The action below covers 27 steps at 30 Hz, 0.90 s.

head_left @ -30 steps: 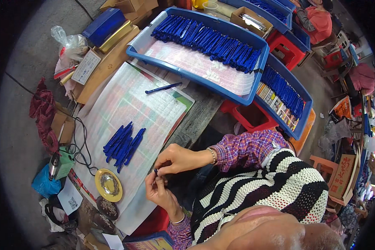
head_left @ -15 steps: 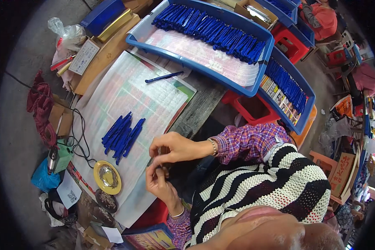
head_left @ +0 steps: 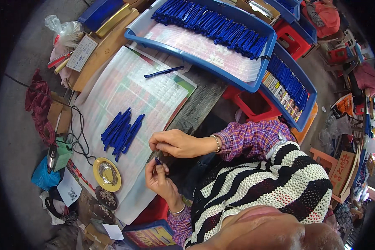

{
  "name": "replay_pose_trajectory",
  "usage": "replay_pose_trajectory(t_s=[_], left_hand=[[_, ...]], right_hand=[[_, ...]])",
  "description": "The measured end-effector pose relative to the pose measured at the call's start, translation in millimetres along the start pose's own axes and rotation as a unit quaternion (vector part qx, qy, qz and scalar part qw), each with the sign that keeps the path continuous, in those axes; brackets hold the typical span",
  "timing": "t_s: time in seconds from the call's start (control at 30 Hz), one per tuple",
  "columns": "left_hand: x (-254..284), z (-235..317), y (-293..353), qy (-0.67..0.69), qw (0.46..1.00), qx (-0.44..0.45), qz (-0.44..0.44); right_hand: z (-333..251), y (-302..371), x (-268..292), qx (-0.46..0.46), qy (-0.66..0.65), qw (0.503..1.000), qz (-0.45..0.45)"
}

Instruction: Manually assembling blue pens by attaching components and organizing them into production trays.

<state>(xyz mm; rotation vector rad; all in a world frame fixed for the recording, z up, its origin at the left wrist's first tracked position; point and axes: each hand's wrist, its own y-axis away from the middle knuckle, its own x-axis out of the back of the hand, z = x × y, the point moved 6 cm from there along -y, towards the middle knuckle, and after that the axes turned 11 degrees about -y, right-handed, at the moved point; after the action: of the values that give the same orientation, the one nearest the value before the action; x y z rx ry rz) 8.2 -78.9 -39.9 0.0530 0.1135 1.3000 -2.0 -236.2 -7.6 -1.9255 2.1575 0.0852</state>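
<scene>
My left hand (head_left: 161, 182) is closed, pinching a small dark blue piece (head_left: 158, 161) that looks like the end of a blue pen. Just above it, my right hand (head_left: 177, 143) has its fingers drawn together; whatever is in them is hidden. Both hands are at the near edge of the table, a small gap apart. To their left a loose pile of blue pens (head_left: 121, 132) lies on the white sheet (head_left: 135, 93). A single blue pen (head_left: 164, 72) rests farther up on that sheet. Left of my left hand is a yellow dish (head_left: 117, 183) of thin silvery pieces.
A blue tray (head_left: 187, 53) with rows of blue pens stands at the far end of the table. Another blue tray (head_left: 311, 98) of pens sits right of it, near red stools (head_left: 258, 106). A black cable (head_left: 82, 125) and a green box (head_left: 63, 152) lie along the left.
My hands have come slightly apart. The dark blue end now shows at my left fingertips, and my right fingers have curled in. The pens on the sheet stay put.
</scene>
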Motion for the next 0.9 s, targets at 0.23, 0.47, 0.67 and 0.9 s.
replay_pose_trajectory(t_s=[0.23,0.47,0.67,0.9], left_hand=[[0.1,0.8,0.6,0.003,1.0,0.01,0.005],[-3.3,0.9,3.5,0.003,1.0,0.006,0.008],[4.2,3.0,3.2,0.002,1.0,0.013,0.026],[13.6,11.7,-8.8,-0.017,0.999,0.042,0.002]], right_hand=[[0.2,1.5,-3.9,0.079,0.055,0.995,-0.006],[-1.8,7.6,-3.6,0.097,0.052,0.994,-0.015],[8.0,6.1,-7.4,0.087,0.046,0.994,-0.041],[3.2,2.3,-3.6,0.02,0.061,0.995,-0.075]])
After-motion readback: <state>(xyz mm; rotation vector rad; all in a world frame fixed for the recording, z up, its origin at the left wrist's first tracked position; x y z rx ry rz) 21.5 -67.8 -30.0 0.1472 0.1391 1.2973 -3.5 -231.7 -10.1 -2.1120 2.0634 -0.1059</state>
